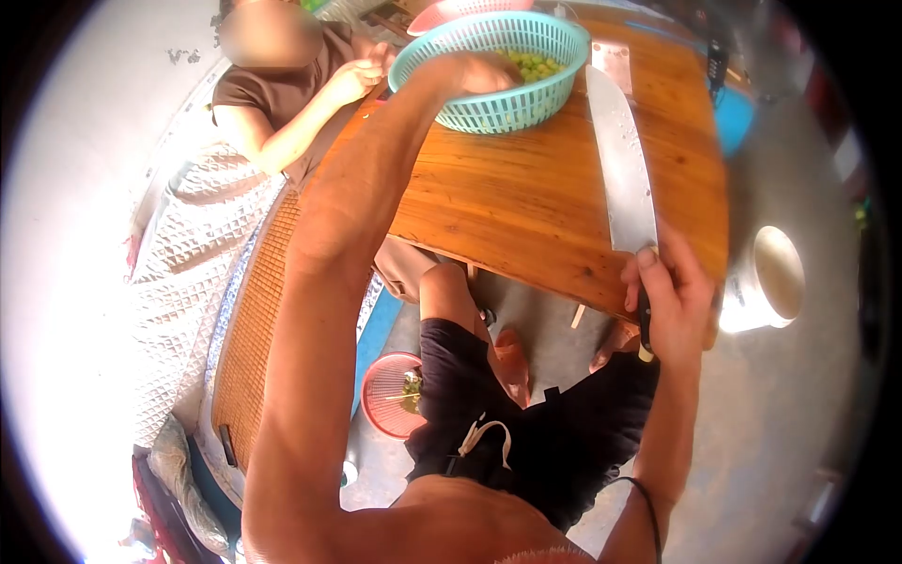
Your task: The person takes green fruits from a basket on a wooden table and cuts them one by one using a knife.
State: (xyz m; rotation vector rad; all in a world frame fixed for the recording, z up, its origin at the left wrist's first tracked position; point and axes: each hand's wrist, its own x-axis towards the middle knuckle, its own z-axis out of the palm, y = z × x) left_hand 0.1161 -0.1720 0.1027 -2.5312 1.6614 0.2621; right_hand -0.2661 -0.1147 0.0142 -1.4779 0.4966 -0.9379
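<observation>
My right hand (675, 291) is closed around the dark handle of a large kitchen knife (620, 164). Its broad blade points away from me above the wooden table (507, 202), near the right side. My left arm stretches forward to a turquoise plastic basket (507, 115) at the far end. Inside the basket, my left hand (484, 73) is beside small yellow-green pieces of produce (534, 66); its fingers are mostly hidden, so I cannot tell whether they grip anything.
Across the left corner sits another person (272, 103), hands near the basket. Behind it is a pink basket (460, 11). A red basket with scraps (387, 395) stands on the floor by my leg, and a white bucket (766, 282) stands right of the table. A woven bench (258, 320) lies left.
</observation>
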